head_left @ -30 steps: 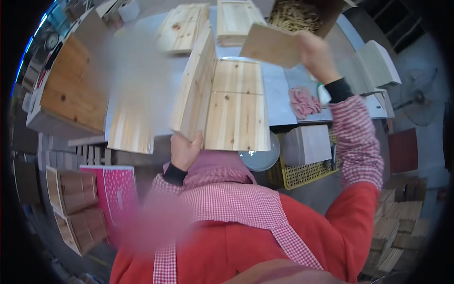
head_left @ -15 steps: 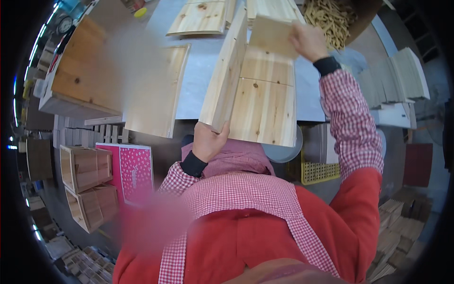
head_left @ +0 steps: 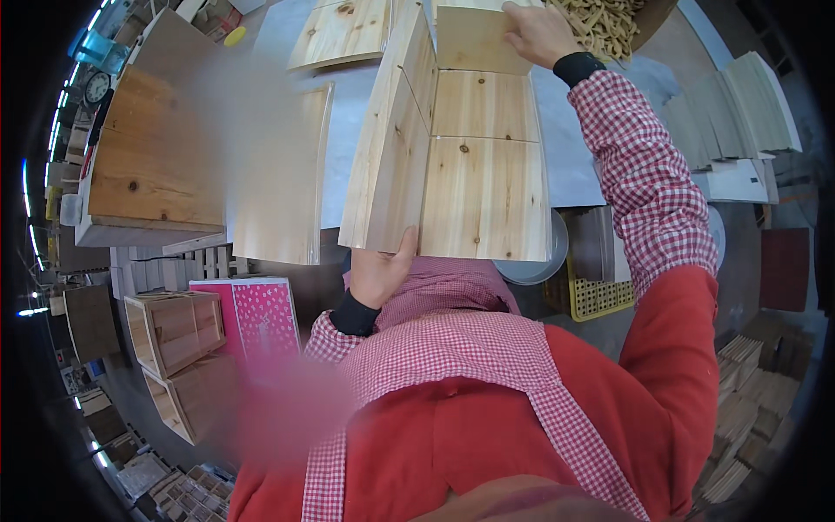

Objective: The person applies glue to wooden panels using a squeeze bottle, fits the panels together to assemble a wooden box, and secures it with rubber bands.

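A pale knotty pine board [head_left: 485, 196] with a crosswise groove lies flat at the table's near edge. Along its left side a second grooved pine board [head_left: 383, 178] stands up, leaning outward. My left hand [head_left: 380, 274] is closed on the near end of this leaning board, thumb on its inner face and the other fingers hidden beneath. At the far end, a thin plain wooden panel [head_left: 474, 39] stands crosswise between the boards. My right hand [head_left: 541, 35] grips the panel's upper right edge; its fingertips partly hide behind it.
More pine boards [head_left: 344, 33] lie farther back on the pale table [head_left: 570, 148]. A box of small wooden strips [head_left: 604, 24] stands at the far right, near stacked thin panels [head_left: 731, 117]. A wooden box [head_left: 152, 143] stands left; a yellow crate [head_left: 600, 297] sits below the table.
The left board has tilted farther outward, widening its gap to the flat board. My right hand has moved the panel away from me, and it now stands squarer across the far end.
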`<state>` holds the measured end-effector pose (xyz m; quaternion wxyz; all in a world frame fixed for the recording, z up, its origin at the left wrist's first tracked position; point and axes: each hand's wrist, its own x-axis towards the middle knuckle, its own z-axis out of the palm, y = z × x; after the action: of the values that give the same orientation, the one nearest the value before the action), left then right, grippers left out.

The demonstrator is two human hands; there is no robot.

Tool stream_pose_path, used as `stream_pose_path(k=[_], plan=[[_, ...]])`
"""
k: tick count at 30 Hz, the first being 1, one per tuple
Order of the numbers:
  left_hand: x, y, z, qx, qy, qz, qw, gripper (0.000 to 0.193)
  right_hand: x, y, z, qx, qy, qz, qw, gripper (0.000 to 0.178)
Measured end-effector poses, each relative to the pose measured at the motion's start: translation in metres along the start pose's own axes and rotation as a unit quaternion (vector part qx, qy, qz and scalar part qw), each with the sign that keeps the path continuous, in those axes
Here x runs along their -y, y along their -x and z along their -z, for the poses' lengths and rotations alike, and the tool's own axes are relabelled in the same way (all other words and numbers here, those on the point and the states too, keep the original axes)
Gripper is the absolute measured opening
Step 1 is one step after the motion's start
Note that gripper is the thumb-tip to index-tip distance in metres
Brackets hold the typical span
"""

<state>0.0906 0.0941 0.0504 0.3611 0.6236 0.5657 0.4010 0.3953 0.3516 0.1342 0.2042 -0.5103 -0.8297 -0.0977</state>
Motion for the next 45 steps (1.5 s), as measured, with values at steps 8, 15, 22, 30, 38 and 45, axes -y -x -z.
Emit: stream_pose_path(k=[8,15,22,30,38,45], plan=[[-0.008,-0.003,-0.011,0.015,-0.030,0.012,0.999,0.023,-0.012,-0.003,-0.003,0.039,0.012,-0.018,0.999,0.020],[-0.012,-0.001,-0.022,0.010,-0.069,-0.032,0.997,0.021,-0.021,-0.004,-0.001,0.025,0.038,-0.037,0.998,0.022],[-0.024,0.000,-0.013,0.009,-0.125,-0.102,0.987,0.022,-0.019,-0.009,-0.010,0.001,0.090,-0.034,0.995,0.030],[-0.027,0.007,-0.020,0.043,-0.100,-0.095,0.990,0.022,-0.017,0.010,-0.002,0.022,0.098,-0.051,0.994,0.026],[-0.008,0.000,-0.039,0.012,-0.096,-0.080,0.992,0.030,0.032,0.025,0.027,0.076,0.271,-0.284,0.917,0.060],[-0.032,0.011,-0.053,0.033,-0.079,0.001,0.996,0.033,0.003,0.205,0.011,-0.415,-0.121,-0.146,0.890,0.014]])
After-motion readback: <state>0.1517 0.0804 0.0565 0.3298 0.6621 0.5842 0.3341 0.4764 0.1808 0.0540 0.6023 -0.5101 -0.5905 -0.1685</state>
